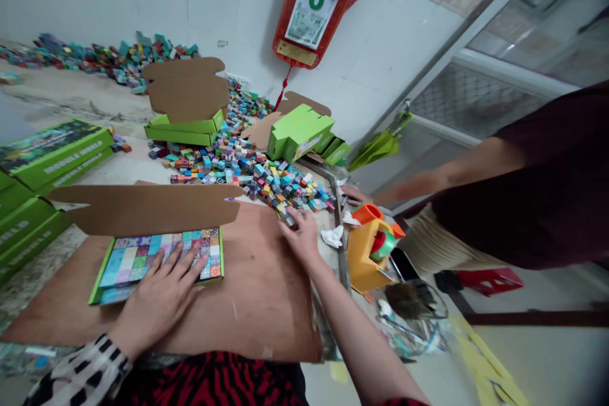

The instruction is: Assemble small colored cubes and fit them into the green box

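1. Two hands are seen at work. The left hand [162, 288] is laid flat, fingers spread, on the cubes already set in the green box [159, 261], pinning them down without clasping anything.
2. The right hand [301, 235] is stretched to the near edge of the loose cube pile [252, 174], its fingers curled over the cubes there; whether a cube is actually pinched cannot be told.
3. The step is judged best done by keeping the flat palm steady, so that the laid rows are not shifted, while single cubes are drawn from the pile's near edge and not from its middle.
4. The box lies directly under the left hand, on a brown cardboard sheet [257, 292], with its lid flap [143, 208] raised behind; the pile lies beyond and to the right, touching the right fingertips.
5. Further out, a co-worker's arm [442, 177] is reached toward the pile's far corner, and an orange tape dispenser [368, 247] stands just beside the bench edge.
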`<state>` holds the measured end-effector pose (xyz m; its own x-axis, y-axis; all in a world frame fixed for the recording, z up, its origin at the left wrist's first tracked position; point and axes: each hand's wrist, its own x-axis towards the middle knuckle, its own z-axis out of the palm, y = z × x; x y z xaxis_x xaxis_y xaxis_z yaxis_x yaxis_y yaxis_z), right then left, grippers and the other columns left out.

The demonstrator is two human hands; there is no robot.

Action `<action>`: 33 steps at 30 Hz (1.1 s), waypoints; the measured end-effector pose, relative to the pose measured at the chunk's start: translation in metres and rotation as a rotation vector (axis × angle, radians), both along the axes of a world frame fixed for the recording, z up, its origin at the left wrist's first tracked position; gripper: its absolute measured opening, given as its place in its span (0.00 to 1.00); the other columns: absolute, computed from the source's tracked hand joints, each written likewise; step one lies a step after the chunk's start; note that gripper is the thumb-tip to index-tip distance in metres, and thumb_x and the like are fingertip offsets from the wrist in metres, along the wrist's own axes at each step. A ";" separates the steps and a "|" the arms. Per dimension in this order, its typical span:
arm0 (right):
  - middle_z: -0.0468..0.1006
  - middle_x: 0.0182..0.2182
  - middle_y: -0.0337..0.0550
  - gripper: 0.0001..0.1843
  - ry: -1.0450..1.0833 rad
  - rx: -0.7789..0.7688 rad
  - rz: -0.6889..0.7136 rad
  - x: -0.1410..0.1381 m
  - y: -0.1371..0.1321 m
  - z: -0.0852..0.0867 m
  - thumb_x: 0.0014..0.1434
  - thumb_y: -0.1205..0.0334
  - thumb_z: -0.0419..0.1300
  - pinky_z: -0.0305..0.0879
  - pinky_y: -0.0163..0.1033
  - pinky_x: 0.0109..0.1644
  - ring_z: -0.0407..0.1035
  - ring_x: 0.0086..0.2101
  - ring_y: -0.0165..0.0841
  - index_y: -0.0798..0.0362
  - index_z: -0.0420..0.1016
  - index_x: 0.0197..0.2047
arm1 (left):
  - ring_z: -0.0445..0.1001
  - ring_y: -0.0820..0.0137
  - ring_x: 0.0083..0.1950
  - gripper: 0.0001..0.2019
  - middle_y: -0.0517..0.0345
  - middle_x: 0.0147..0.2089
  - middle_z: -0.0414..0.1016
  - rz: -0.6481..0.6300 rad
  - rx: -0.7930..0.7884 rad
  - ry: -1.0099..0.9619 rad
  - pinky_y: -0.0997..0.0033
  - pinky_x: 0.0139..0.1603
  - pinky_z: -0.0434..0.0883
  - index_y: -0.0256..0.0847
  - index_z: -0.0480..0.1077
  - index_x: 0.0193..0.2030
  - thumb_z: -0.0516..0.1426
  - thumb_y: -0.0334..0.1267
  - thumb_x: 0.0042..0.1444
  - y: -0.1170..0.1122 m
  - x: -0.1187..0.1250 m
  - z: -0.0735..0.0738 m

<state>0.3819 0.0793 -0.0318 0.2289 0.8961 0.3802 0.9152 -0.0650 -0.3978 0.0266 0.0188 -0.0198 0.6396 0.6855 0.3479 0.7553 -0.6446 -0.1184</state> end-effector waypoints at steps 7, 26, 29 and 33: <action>0.57 0.65 0.49 0.39 -0.237 -0.277 0.249 -0.081 -0.056 0.008 0.56 0.35 0.54 0.37 0.70 0.62 0.46 0.63 0.59 0.39 0.56 0.67 | 0.59 0.46 0.66 0.24 0.46 0.64 0.66 -0.035 -0.025 -0.041 0.41 0.64 0.54 0.43 0.62 0.64 0.49 0.46 0.63 0.009 -0.014 0.001; 0.69 0.46 0.53 0.34 0.139 -0.161 -0.119 0.047 0.064 -0.009 0.49 0.55 0.60 0.60 0.46 0.54 0.65 0.47 0.44 0.56 0.67 0.59 | 0.54 0.51 0.69 0.25 0.50 0.66 0.63 -0.102 -0.042 -0.042 0.41 0.67 0.50 0.47 0.61 0.65 0.51 0.50 0.62 0.006 -0.024 0.016; 0.68 0.45 0.52 0.28 0.144 -0.128 -0.082 0.045 0.064 -0.011 0.50 0.59 0.58 0.60 0.44 0.53 0.65 0.46 0.42 0.57 0.70 0.55 | 0.57 0.57 0.68 0.24 0.54 0.65 0.65 -0.233 -0.027 -0.077 0.47 0.68 0.53 0.48 0.60 0.65 0.53 0.43 0.62 -0.013 -0.008 0.030; 0.67 0.46 0.53 0.21 0.138 -0.074 -0.043 0.041 0.048 -0.005 0.53 0.63 0.54 0.59 0.45 0.55 0.64 0.47 0.42 0.57 0.74 0.50 | 0.63 0.63 0.64 0.19 0.54 0.60 0.71 -0.474 -0.223 -0.135 0.58 0.64 0.63 0.45 0.65 0.60 0.52 0.37 0.62 -0.033 0.028 0.037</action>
<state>0.4229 0.1274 -0.0367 0.3133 0.9086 0.2763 0.8479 -0.1366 -0.5122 0.0549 -0.0137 0.0173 0.8563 0.3992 0.3276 0.3745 -0.9168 0.1386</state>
